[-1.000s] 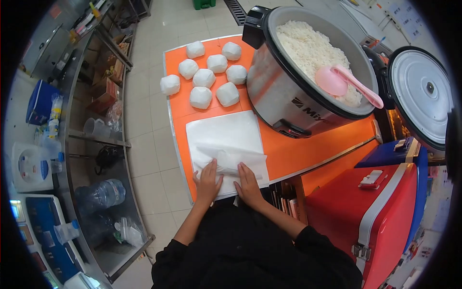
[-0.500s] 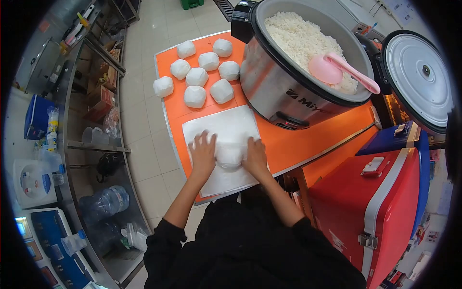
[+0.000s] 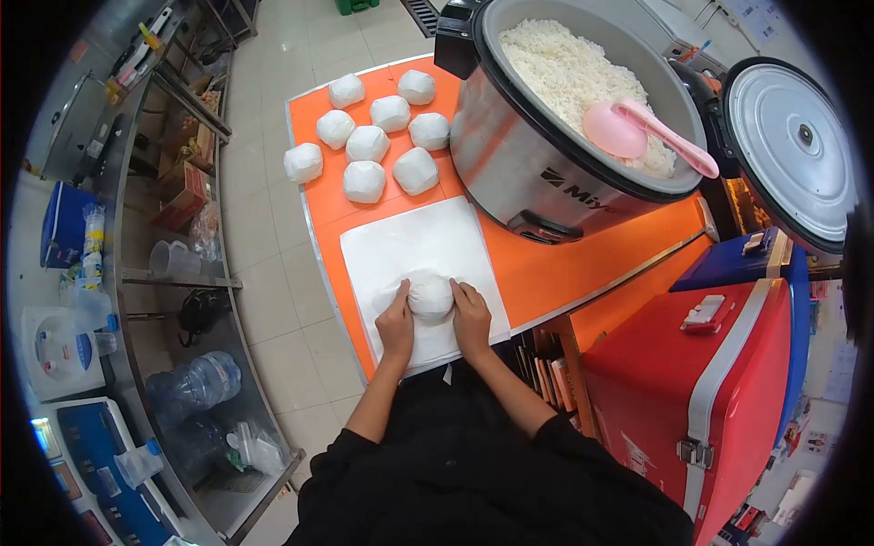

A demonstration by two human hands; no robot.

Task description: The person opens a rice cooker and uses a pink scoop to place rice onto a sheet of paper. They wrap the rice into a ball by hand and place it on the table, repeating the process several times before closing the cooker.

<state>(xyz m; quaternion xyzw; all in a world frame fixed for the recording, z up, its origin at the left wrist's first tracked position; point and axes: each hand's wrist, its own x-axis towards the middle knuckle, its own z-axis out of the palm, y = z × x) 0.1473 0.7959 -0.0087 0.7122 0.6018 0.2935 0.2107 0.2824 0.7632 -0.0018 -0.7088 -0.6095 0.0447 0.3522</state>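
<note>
A rounded bundle in white paper [image 3: 431, 295] rests on a stack of white paper sheets [image 3: 410, 238] at the front of the orange table. My left hand [image 3: 395, 323] pinches the paper at the bundle's left side. At its right side my right hand [image 3: 471, 318] grips the paper with closed fingers. Several similar white wrapped bundles [image 3: 368, 144] sit behind the stack. To the right stands a large cooker [image 3: 510, 155] full of white rice [image 3: 569, 68], with a pink ladle [image 3: 615, 132] lying on the rice.
The orange table [image 3: 583, 273] extends right under the cooker. The cooker's lid [image 3: 792, 136] hangs open at the far right. A red cooler box [image 3: 674, 364] stands right of the table. Metal shelves [image 3: 182, 278] with a large water bottle [image 3: 205, 380] are on the left.
Both hands have moved from spread fingers over the paper to a closed grip on the bundle's two sides. The paper is now gathered more tightly around it.
</note>
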